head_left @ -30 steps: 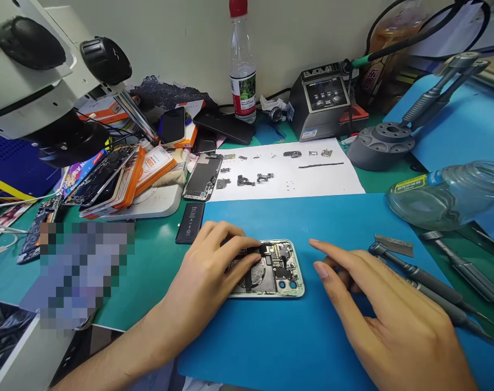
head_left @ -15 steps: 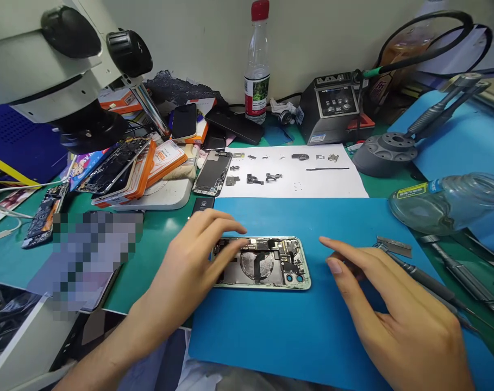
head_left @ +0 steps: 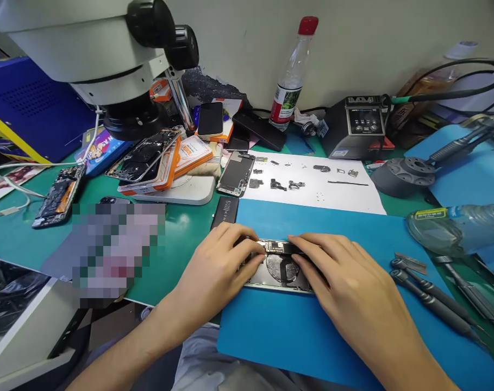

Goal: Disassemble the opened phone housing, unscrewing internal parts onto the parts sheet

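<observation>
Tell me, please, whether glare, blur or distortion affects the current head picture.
Head view: a pale spot of glare shows on the green mat; head view: the bottle leans, perhaps from wide-angle distortion or camera tilt; head view: a pixelated patch hides part of the left side; head view: the opened phone looks free of heavy blur, though its finest parts are too small to tell.

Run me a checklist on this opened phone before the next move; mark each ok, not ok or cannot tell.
1. Phone housing flat on the blue mat: ok.
2. Left hand and right hand both at the housing: ok.
3. Firm grip on the dark strip: cannot tell.
4. Housing's right end in sight: not ok, right hand covers it.
5. Small parts on white paper: ok.
</observation>
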Demonstrator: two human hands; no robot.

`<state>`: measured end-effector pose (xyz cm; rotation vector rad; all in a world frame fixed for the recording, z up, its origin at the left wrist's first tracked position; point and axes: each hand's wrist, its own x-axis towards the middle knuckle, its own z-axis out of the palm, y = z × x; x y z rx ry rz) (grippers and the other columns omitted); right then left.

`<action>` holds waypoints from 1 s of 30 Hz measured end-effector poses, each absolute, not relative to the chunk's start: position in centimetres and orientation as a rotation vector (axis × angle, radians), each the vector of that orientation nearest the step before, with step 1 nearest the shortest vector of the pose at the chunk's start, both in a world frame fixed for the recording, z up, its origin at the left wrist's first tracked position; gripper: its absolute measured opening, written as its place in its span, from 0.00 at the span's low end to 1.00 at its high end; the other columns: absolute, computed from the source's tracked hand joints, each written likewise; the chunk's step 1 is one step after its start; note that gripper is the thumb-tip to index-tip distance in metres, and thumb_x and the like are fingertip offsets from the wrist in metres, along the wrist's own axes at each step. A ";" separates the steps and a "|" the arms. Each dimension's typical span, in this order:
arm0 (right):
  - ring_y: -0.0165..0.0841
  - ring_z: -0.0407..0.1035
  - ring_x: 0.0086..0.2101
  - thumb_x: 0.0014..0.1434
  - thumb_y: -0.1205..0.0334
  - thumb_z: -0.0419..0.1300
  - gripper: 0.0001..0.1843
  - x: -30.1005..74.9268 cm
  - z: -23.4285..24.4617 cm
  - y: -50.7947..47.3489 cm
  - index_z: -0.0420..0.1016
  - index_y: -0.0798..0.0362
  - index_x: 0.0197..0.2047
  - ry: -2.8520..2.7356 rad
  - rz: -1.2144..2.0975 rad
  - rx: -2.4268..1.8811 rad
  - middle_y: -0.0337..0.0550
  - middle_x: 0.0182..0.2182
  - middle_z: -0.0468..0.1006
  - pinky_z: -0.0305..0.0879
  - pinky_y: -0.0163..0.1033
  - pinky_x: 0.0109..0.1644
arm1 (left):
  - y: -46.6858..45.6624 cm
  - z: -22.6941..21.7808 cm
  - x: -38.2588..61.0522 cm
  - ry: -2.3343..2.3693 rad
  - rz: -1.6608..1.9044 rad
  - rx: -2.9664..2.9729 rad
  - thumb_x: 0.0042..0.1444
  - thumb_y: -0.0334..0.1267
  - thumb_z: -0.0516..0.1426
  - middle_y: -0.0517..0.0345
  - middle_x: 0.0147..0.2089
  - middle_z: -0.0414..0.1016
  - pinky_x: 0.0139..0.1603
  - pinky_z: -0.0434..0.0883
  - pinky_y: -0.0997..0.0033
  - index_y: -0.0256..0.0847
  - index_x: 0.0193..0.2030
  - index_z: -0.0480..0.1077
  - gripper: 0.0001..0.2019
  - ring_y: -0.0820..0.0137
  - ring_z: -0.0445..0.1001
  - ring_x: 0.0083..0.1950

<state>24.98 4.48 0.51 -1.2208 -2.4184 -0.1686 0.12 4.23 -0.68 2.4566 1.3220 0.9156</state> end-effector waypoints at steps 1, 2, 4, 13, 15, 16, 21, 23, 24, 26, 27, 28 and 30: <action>0.41 0.74 0.49 0.78 0.63 0.59 0.15 25.1 0.5 4.5 0.79 0.56 0.63 -2.415 -0.186 -1.232 0.48 0.54 0.82 0.66 0.47 0.53 | 4.2 -0.7 0.0 1.317 0.918 2.461 0.78 0.35 0.59 0.52 0.55 0.82 0.57 0.75 0.58 0.41 0.50 0.79 0.06 0.61 0.77 0.56; 0.41 0.74 0.48 0.78 0.63 0.59 0.14 25.2 0.4 4.4 0.79 0.57 0.62 -2.414 -0.199 -1.232 0.48 0.53 0.82 0.67 0.48 0.52 | 4.1 -0.7 0.0 1.313 0.921 2.469 0.78 0.36 0.59 0.52 0.55 0.82 0.57 0.75 0.56 0.42 0.51 0.80 0.06 0.60 0.77 0.56; 0.41 0.74 0.49 0.78 0.64 0.60 0.13 25.3 0.5 4.3 0.80 0.57 0.60 -2.412 -0.208 -1.227 0.49 0.52 0.82 0.67 0.48 0.52 | 4.0 -0.8 0.0 1.300 0.925 2.489 0.78 0.37 0.59 0.52 0.55 0.82 0.56 0.74 0.55 0.44 0.53 0.81 0.08 0.59 0.77 0.55; 0.39 0.74 0.49 0.78 0.64 0.60 0.12 25.0 0.4 4.5 0.80 0.55 0.60 -2.392 -0.153 -1.230 0.47 0.53 0.82 0.67 0.46 0.53 | 4.0 -0.6 0.1 1.253 0.920 2.562 0.79 0.38 0.59 0.53 0.56 0.84 0.54 0.72 0.55 0.45 0.56 0.83 0.10 0.59 0.77 0.55; 0.38 0.74 0.49 0.78 0.64 0.60 0.11 25.1 0.4 4.5 0.79 0.53 0.59 -2.381 -0.126 -1.239 0.45 0.53 0.81 0.67 0.45 0.53 | 3.9 -0.6 0.2 1.261 0.918 2.555 0.79 0.38 0.59 0.52 0.56 0.84 0.54 0.72 0.55 0.45 0.55 0.83 0.10 0.59 0.77 0.56; 0.38 0.73 0.49 0.78 0.64 0.60 0.11 25.1 0.4 4.5 0.79 0.53 0.59 -2.381 -0.117 -1.244 0.45 0.53 0.81 0.67 0.45 0.53 | 3.9 -0.6 0.2 1.263 0.917 2.550 0.79 0.38 0.59 0.52 0.56 0.84 0.54 0.73 0.55 0.45 0.55 0.83 0.10 0.59 0.78 0.56; 0.39 0.73 0.50 0.79 0.61 0.59 0.11 25.3 0.3 4.6 0.78 0.53 0.59 -2.409 -0.125 -1.240 0.46 0.53 0.81 0.67 0.46 0.53 | 4.1 -0.6 0.1 1.306 0.937 2.480 0.79 0.37 0.58 0.53 0.53 0.84 0.54 0.74 0.57 0.43 0.50 0.81 0.09 0.62 0.79 0.53; 0.40 0.73 0.50 0.79 0.60 0.58 0.12 25.4 0.2 4.7 0.77 0.53 0.60 -2.420 -0.138 -1.235 0.47 0.53 0.81 0.67 0.46 0.53 | 4.2 -0.6 -0.2 1.364 0.950 2.428 0.80 0.35 0.56 0.52 0.53 0.84 0.55 0.75 0.57 0.41 0.51 0.79 0.09 0.63 0.79 0.53; 0.40 0.73 0.50 0.79 0.60 0.58 0.12 25.5 0.2 4.7 0.77 0.53 0.61 -2.427 -0.146 -1.234 0.47 0.53 0.81 0.67 0.46 0.53 | 4.3 -0.6 -0.3 1.388 0.946 2.407 0.80 0.35 0.55 0.52 0.53 0.83 0.55 0.75 0.57 0.40 0.52 0.78 0.09 0.63 0.79 0.53; 0.41 0.73 0.50 0.80 0.60 0.57 0.14 25.6 0.1 4.8 0.76 0.53 0.63 -2.438 -0.170 -1.222 0.48 0.54 0.81 0.67 0.47 0.53 | 4.4 -0.5 -0.7 1.409 0.912 2.396 0.80 0.34 0.55 0.52 0.53 0.83 0.56 0.76 0.57 0.40 0.54 0.77 0.09 0.63 0.79 0.53; 0.41 0.73 0.50 0.80 0.61 0.57 0.15 25.6 0.0 4.8 0.76 0.53 0.65 -2.443 -0.181 -1.213 0.49 0.54 0.80 0.67 0.47 0.53 | 4.4 -0.5 -0.8 1.404 0.888 2.404 0.80 0.34 0.55 0.52 0.53 0.82 0.56 0.75 0.56 0.41 0.55 0.77 0.09 0.62 0.79 0.53; 0.41 0.73 0.50 0.80 0.62 0.57 0.16 25.7 0.0 4.8 0.75 0.54 0.66 -2.448 -0.190 -1.203 0.49 0.55 0.80 0.67 0.47 0.53 | 4.4 -0.4 -0.9 1.392 0.862 2.420 0.80 0.35 0.55 0.52 0.54 0.82 0.56 0.75 0.56 0.41 0.56 0.77 0.09 0.62 0.78 0.54; 0.41 0.73 0.50 0.79 0.62 0.57 0.16 25.7 -0.1 4.8 0.76 0.55 0.66 -2.450 -0.202 -1.178 0.50 0.54 0.80 0.66 0.47 0.53 | 4.3 -0.2 -1.0 1.355 0.810 2.466 0.80 0.35 0.56 0.52 0.57 0.82 0.57 0.74 0.55 0.42 0.58 0.77 0.09 0.60 0.78 0.56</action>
